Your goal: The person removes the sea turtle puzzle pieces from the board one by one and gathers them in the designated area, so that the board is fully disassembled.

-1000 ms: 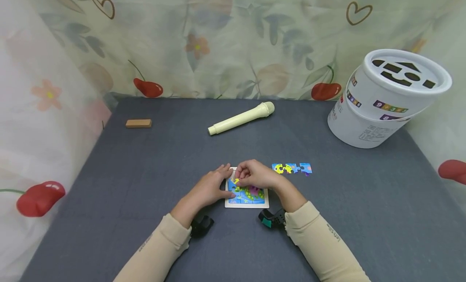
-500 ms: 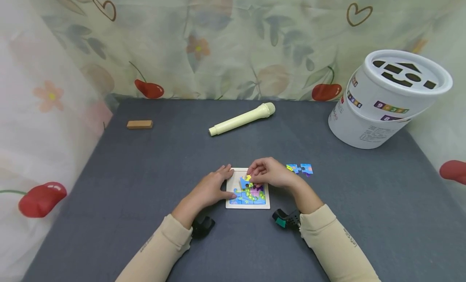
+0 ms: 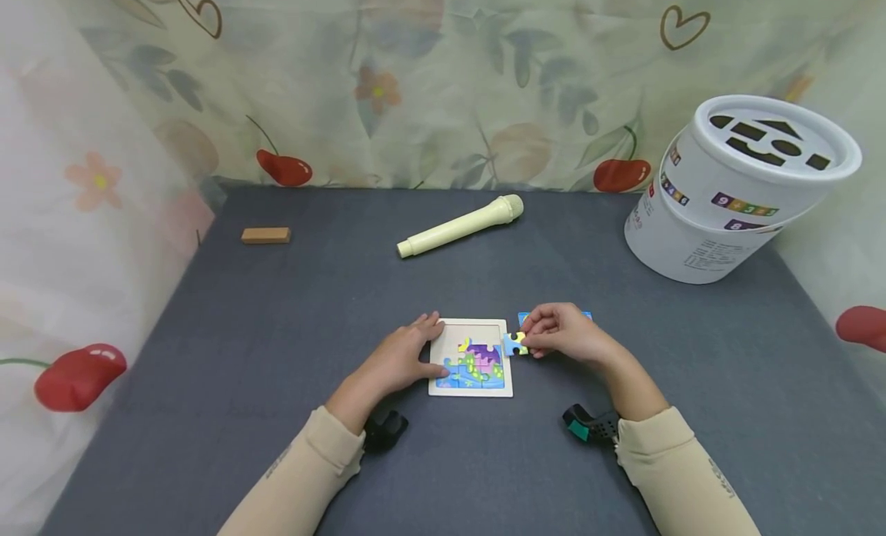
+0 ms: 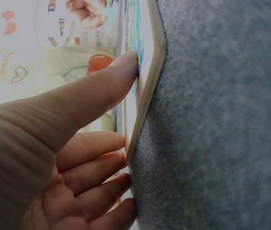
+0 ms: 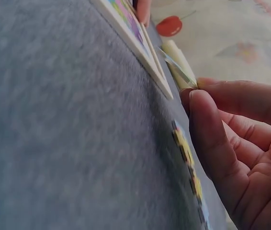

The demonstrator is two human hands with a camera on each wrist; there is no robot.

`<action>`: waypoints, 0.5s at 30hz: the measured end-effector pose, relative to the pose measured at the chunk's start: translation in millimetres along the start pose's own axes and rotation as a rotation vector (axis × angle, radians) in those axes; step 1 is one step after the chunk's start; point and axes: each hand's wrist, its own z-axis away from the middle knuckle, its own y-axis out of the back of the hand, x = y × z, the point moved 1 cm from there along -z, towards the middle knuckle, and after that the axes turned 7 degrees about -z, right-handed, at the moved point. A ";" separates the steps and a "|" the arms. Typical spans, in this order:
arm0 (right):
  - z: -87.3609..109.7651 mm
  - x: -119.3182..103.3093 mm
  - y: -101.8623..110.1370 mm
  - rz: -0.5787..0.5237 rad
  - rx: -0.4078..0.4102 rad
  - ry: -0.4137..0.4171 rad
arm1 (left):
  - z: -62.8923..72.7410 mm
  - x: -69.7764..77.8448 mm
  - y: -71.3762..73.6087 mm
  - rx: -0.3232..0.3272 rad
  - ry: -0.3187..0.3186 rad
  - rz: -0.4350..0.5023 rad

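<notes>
Piece (image 3: 511,344), likely light, stiff, best edge-held: right hand (image 3: 566,333) pinching it, three o'clock of tray (image 3: 472,393); left hand (image 3: 399,357) spread, nine.

Beige thick-cuffed sleeves (image 3: 298,474) bear dark lettering (image 3: 721,478), and the right of two black wrist devices (image 3: 601,426) has a green patch (image 3: 577,430)

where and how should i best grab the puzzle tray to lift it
By the wooden rim of the puzzle tray, likely pinched from its left and right sides at once. It lies flat, and the rim is plain and straight. The puzzle pieces inside leave its far part bare, so they might slide if it tips.
</notes>
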 end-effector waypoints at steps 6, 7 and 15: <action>8.1 5.5 7.2 0.033 0.030 -0.017 | 0.7 0.2 0.7 0.007 -0.002 0.004; 9.3 6.1 8.0 0.037 0.034 -0.019 | 0.7 0.2 0.7 0.008 -0.002 0.004; 16.3 10.6 14.6 0.051 0.038 -0.024 | 0.8 0.4 0.1 0.013 -0.005 0.003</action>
